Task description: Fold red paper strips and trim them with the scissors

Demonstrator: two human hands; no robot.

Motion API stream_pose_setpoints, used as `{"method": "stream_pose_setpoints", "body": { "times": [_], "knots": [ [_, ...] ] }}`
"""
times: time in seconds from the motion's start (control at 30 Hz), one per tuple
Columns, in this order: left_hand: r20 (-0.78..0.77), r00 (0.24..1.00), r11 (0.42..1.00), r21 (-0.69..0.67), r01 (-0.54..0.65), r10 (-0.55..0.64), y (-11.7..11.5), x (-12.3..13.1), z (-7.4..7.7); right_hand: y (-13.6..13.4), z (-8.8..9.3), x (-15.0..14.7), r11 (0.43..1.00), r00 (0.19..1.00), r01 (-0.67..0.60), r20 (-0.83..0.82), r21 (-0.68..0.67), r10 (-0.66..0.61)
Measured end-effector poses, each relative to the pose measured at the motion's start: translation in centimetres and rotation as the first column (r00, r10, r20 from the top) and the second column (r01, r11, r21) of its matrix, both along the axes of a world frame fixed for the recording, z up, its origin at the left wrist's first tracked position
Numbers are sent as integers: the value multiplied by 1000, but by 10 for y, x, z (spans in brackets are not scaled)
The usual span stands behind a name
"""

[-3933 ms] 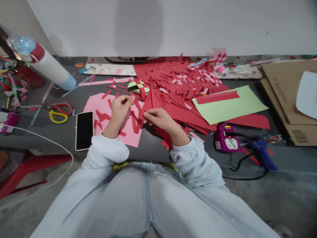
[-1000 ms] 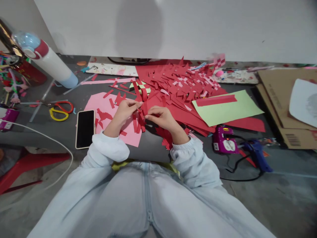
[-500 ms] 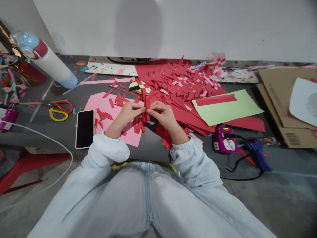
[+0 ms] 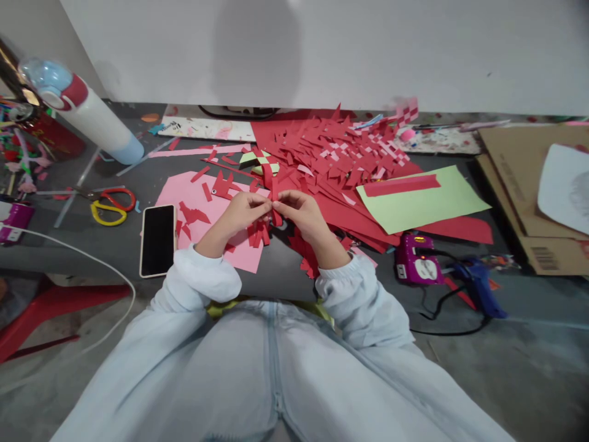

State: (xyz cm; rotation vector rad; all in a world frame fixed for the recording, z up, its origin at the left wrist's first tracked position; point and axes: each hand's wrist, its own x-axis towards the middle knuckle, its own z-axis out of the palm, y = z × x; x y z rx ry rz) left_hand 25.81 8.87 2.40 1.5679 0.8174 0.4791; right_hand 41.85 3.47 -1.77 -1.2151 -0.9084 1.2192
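Note:
Between my two hands is a red paper strip (image 4: pixel 275 216), folded or crossed with another red strip. My left hand (image 4: pixel 246 212) pinches it from the left, and my right hand (image 4: pixel 301 212) pinches it from the right, with the fingertips almost touching. Exactly how the strips fold is hidden by the fingers. Under my left hand lies a pink paper sheet (image 4: pixel 184 187) strewn with red scraps. Just beyond the hands sits a small woven piece (image 4: pixel 260 161) of pale green and red paper. A big heap of cut red paper (image 4: pixel 313 147) spreads behind my right hand.
To the left are a phone (image 4: pixel 159 240), scissors (image 4: pixel 110 205) and a white bottle (image 4: pixel 99 116). On the right lie a light green sheet (image 4: pixel 423 205), a purple box (image 4: pixel 416 261), a blue glue gun (image 4: pixel 481 288) with its cord, and cardboard (image 4: pixel 510 184).
Both hands have stayed in nearly the same place. The fingertips have drawn slightly closer, and the upright red strip between them has shifted a little.

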Motion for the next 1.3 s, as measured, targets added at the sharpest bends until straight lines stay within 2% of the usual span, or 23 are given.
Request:
{"method": "stream_pose_setpoints", "body": {
  "times": [0.17,0.27,0.37,0.47,0.67,1.03,1.3],
  "knots": [
    [-45,998,999,-11,39,-39,0,1,-3,-2,5,1,1000,999,30,46,-4,-30],
    [-55,996,997,-33,-66,65,1,3,-5,-2,7,3,999,998,38,60,4,-38],
    [10,978,978,-29,-207,208,2,4,-8,-3,8,3,1000,997,11,73,-12,-10],
    [48,963,964,10,-264,263,4,3,-8,-4,9,1,998,996,-42,71,-36,44],
    [85,959,961,36,-275,272,3,1,-6,-5,11,-3,989,987,-128,84,-75,134],
    [51,939,938,49,-343,340,3,2,-4,-6,13,-3,983,972,-162,155,-86,174],
    [69,943,943,51,-330,326,4,1,-8,-7,15,-4,980,968,-173,166,-94,187]
  ]
}}
